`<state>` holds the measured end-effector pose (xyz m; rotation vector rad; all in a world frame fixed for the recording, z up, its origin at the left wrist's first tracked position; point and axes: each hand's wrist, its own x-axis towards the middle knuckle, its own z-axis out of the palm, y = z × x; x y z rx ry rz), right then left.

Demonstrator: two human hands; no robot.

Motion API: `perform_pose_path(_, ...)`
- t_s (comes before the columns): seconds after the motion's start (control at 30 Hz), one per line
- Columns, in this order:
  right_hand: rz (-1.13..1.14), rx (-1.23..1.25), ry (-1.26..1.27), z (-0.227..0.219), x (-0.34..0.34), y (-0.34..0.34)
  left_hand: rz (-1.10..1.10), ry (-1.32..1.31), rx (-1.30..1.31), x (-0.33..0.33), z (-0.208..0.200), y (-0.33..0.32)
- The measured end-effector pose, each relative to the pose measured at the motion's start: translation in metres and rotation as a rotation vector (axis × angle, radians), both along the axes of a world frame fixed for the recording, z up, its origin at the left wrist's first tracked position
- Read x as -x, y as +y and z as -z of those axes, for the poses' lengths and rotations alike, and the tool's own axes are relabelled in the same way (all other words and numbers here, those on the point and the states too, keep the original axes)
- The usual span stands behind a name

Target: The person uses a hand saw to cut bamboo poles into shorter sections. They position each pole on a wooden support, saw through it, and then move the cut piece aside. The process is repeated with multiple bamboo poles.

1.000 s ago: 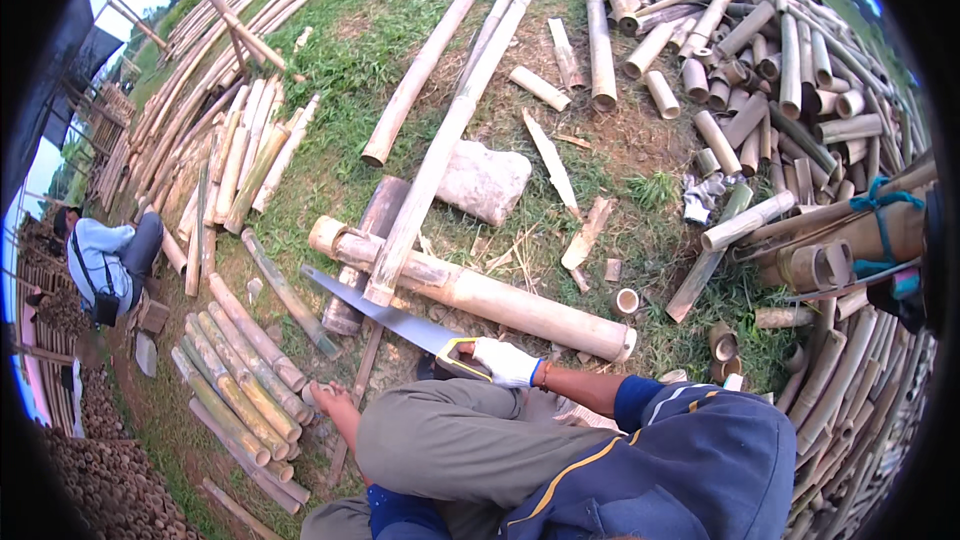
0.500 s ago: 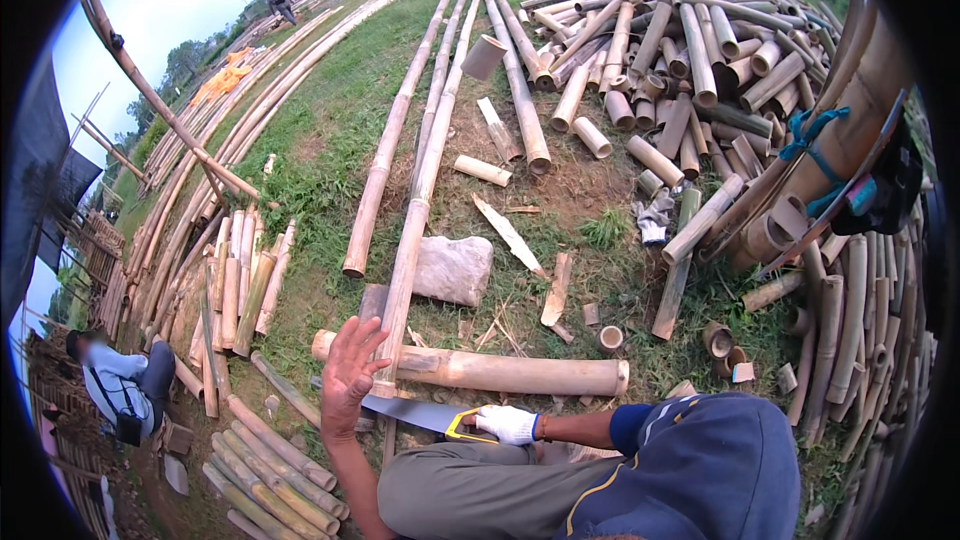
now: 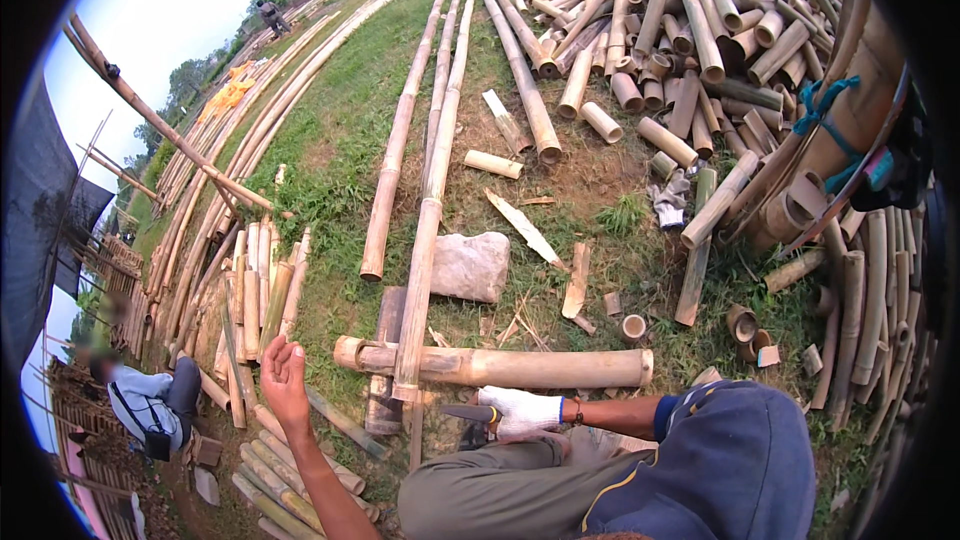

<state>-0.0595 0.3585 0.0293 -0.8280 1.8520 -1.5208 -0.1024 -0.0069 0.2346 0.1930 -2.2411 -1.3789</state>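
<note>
My right hand [image 3: 520, 413], in a white knitted glove, is closed around the handle of a hand saw [image 3: 466, 411]. The saw's blade is turned nearly edge-on and points left, just below the end of a long bamboo pole [image 3: 422, 280]. That pole rests across a thick bamboo log [image 3: 560, 368] lying sideways in front of my knees. Bare and raised to the left of the log, my left hand [image 3: 286, 380] holds nothing, its fingers loosely extended. A darker bamboo piece [image 3: 386, 402] lies under the log's left part.
A pale stone block [image 3: 470, 267] sits beyond the log. A large heap of cut bamboo tubes [image 3: 680, 50] fills the far right. Short bamboo lengths [image 3: 285, 480] lie at the lower left, near a seated person [image 3: 150, 400]. A crumpled glove [image 3: 670, 202] lies on the grass.
A short bamboo tube in the air beyond the stone is no longer there. My left hand has swung left and down, away from the pole. The saw has turned from broadside to nearly edge-on.
</note>
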Motion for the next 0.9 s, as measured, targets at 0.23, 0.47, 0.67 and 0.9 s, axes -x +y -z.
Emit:
perform_pose_path(0.23, 0.345, 0.382, 0.118, -0.027, 0.011, 0.029, 0.020, -0.281, 0.424, -0.024, 0.002, -0.004)
perform_pose_path(0.47, 0.772, 0.160, 0.370, -0.010, 0.029, 0.044, 0.115, -0.550, 0.560, -0.047, 0.117, -0.018)
perform_pose_path(0.67, 0.856, -0.268, 0.560, 0.064, 0.038, 0.064, 0.245, -0.751, 0.616, -0.039, 0.196, -0.002)
perform_pose_path(0.9, 0.618, -0.522, 0.741, 0.122, 0.036, 0.067, 0.094, -0.824, 0.606, -0.021, 0.215, -0.005)
